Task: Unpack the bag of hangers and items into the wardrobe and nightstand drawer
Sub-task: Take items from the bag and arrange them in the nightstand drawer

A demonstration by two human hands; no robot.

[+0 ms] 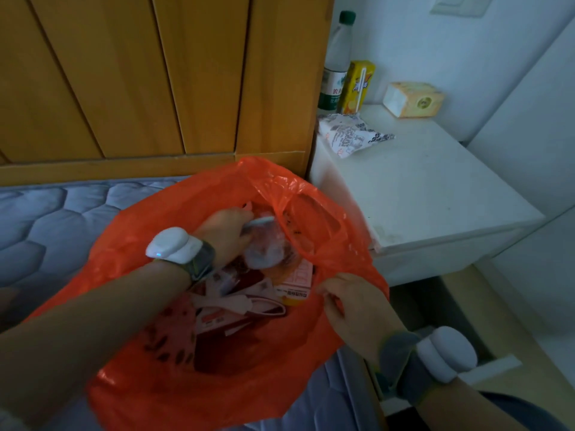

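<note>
An orange plastic bag [149, 244] lies open on the mattress. My left hand [227, 231] reaches inside it and grips a clear plastic-wrapped packet [267, 244]. My right hand [351, 306] pinches the bag's right rim and holds it open. Inside the bag lie pale hangers [230, 300], a pink box [295, 281] and other packets, partly hidden by my left arm. The white nightstand [435, 197] stands to the right of the bag, its drawer [494, 371] pulled open below my right wrist.
On the nightstand stand a water bottle [336, 63], a yellow drink carton [357, 88], a tissue pack [413, 99] and a printed wrapper [351, 135]. A wooden headboard [140, 82] rises behind the quilted blue mattress [46, 219]. A white wall is on the right.
</note>
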